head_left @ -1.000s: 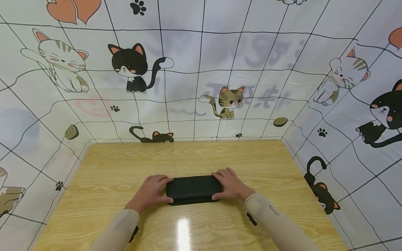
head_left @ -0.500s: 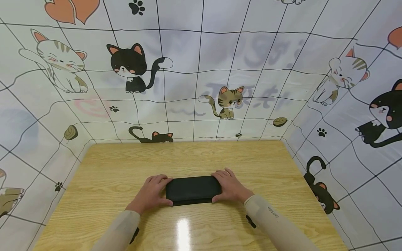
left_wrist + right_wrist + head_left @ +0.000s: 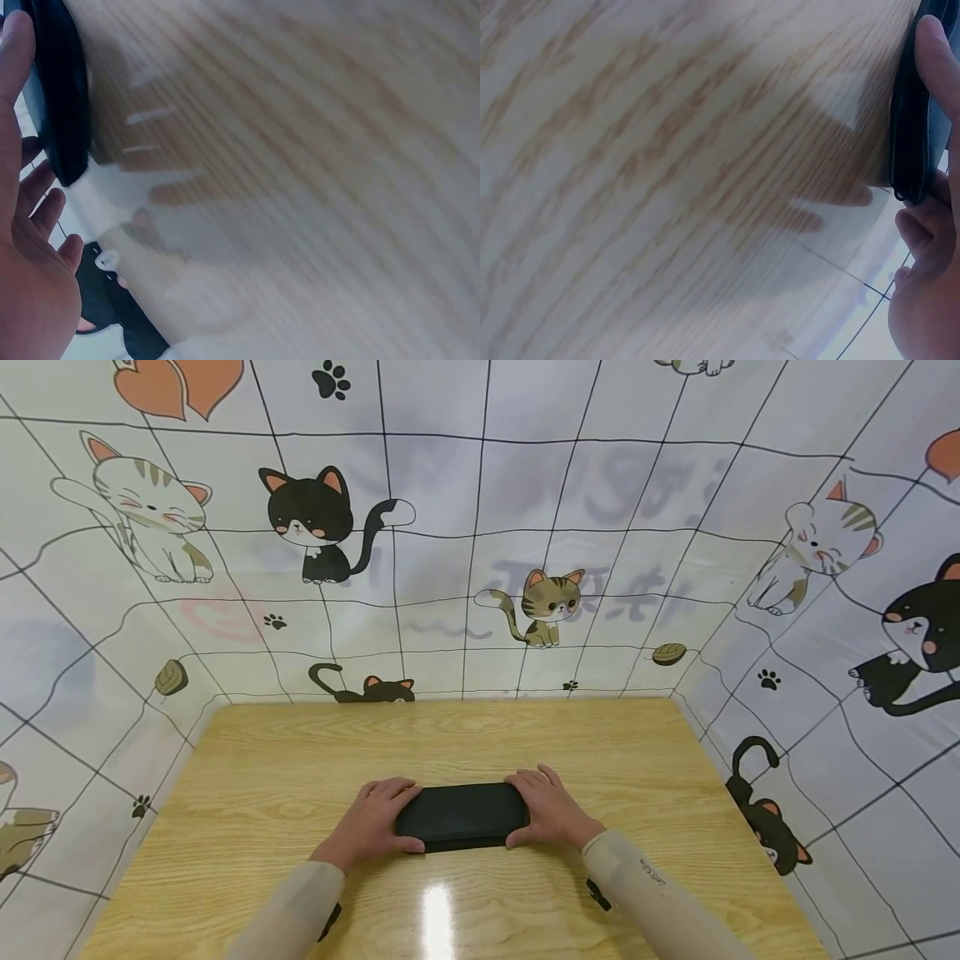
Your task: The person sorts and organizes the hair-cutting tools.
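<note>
A black oblong case [image 3: 462, 815] with rounded corners lies crosswise between my hands at the middle of the table. My left hand [image 3: 375, 820] grips its left end, thumb at the near edge and fingers at the far edge. At the other end my right hand [image 3: 553, 808] holds it the same way. In the left wrist view the case [image 3: 64, 97] appears as a thick dark slab beside the left thumb [image 3: 15, 56]. The right wrist view shows the case's edge [image 3: 910, 127] under the right thumb [image 3: 936, 56]. Whether its underside touches the table cannot be told.
The light wooden table [image 3: 247, 752] meets a white cloth wall [image 3: 442, 568] at the back, printed with cats and grid lines. Similar cloth closes off the left and right sides. A bright light reflection falls on the table's front part.
My left hand has slid slightly to the right, its thumb and fingers reaching farther over the left end of the case. The case and my right hand look almost unmoved.
</note>
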Demonstrator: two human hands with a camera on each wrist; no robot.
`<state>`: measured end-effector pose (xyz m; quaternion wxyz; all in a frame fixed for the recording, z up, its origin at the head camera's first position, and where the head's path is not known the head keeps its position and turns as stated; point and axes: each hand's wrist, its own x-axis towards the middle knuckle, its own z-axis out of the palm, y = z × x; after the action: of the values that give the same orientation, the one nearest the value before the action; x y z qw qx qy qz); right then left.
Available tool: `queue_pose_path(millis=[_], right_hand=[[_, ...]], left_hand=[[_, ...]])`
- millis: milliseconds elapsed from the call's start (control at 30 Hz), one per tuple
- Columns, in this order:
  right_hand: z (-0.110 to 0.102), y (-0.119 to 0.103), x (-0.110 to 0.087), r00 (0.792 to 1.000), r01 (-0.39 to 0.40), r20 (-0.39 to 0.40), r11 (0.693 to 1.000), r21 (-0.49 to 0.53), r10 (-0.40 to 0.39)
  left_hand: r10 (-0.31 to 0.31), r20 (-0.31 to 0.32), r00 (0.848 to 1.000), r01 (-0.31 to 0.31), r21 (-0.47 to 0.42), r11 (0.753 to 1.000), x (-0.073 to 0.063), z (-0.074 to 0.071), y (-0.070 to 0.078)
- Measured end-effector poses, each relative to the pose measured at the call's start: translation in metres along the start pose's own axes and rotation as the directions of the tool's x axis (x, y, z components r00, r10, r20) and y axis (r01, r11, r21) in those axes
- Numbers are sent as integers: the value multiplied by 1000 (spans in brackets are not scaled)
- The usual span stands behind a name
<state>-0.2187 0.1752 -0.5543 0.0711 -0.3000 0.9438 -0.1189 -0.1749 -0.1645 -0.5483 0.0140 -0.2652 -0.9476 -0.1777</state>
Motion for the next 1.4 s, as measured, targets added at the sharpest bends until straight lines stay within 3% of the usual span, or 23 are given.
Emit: queue_pose_path(millis=[267, 633, 967, 1167, 1300, 1400], right_hand=[[-3, -2, -2, 1000, 11, -5, 1000, 9, -11], [-5, -3, -3, 1000, 13, 12, 1000, 5, -13], [-4, -1, -3, 999, 31, -9, 1000, -3, -31], [-9, 5, -6, 1000, 26, 9, 999, 38, -27], [-11, 12, -7, 999, -8, -46, 999, 46, 11], [-11, 17, -8, 995, -19, -102, 1000, -12, 18]], left_hand=[[82, 59, 995, -84, 43, 995, 23, 5, 23], [89, 163, 983, -112, 135, 985, 49, 14, 52], [33, 225, 974, -69, 154, 986, 57, 11, 61], [27, 220, 975, -67, 172, 983, 57, 13, 63], [41, 200, 979, -78, 181, 980, 56, 15, 63], [53, 180, 982, -86, 176, 981, 55, 16, 63]])
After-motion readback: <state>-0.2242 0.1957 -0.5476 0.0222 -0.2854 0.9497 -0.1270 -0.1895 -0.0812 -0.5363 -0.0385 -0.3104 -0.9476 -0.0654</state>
